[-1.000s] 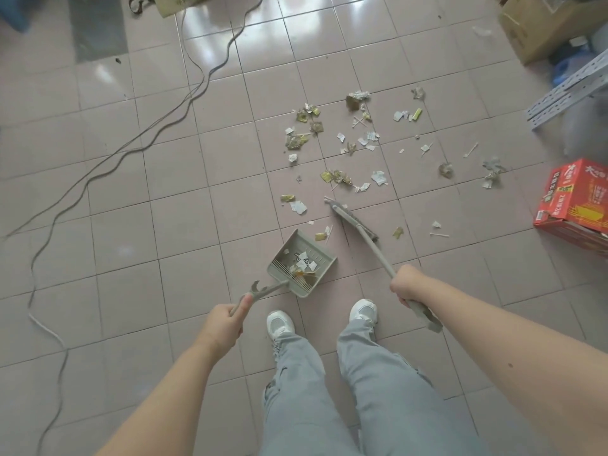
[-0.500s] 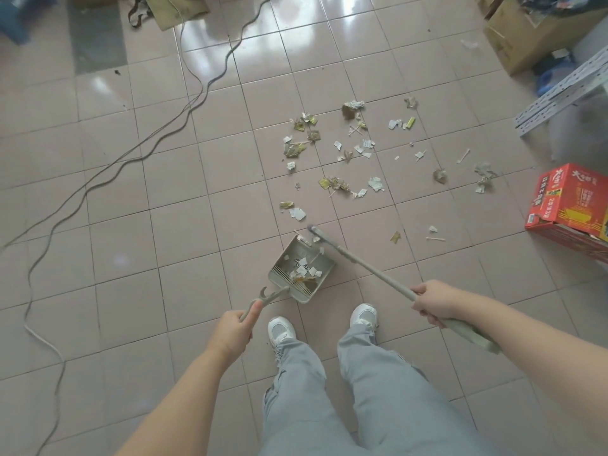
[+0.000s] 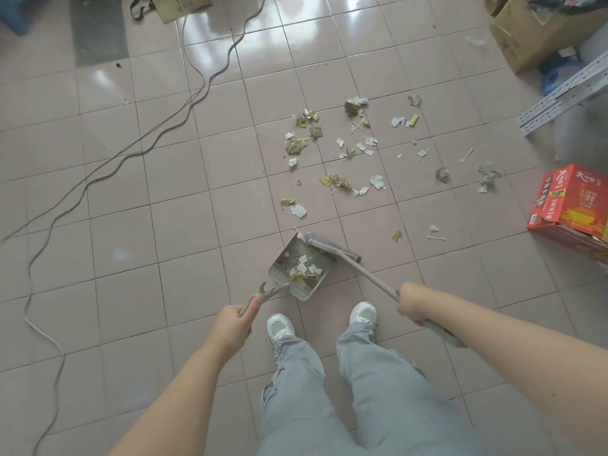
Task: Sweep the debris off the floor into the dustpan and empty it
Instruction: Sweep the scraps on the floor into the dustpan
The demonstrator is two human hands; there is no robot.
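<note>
While the broom head point(image 3: 332, 246) sat out on the tile beyond the dustpan point(image 3: 297, 269) a sec ago, it now lies across the pan's far right edge, bristles at the mouth. Handle runs back & right from the pan to the right hand point(image 3: 415, 304), fist closed round the shaft, handle end sticking out behind the wrist. Left hand point(image 3: 234, 324) is wrapped on the pan's handle, thumb along the top, just near-left of the pan; same hold as before. Pan rests on the floor point(image 3: 171, 245) just ahead of the shoes point(image 3: 279, 327), w/ paper scraps piled inside near its comb edge. Most debris point(image 3: 342, 149) is still loose on the tiles, well beyond the pan, spread far & right of it. Red box point(image 3: 572, 209) sits far right of the pan; cables point(image 3: 108, 166) trail off to its left.
</note>
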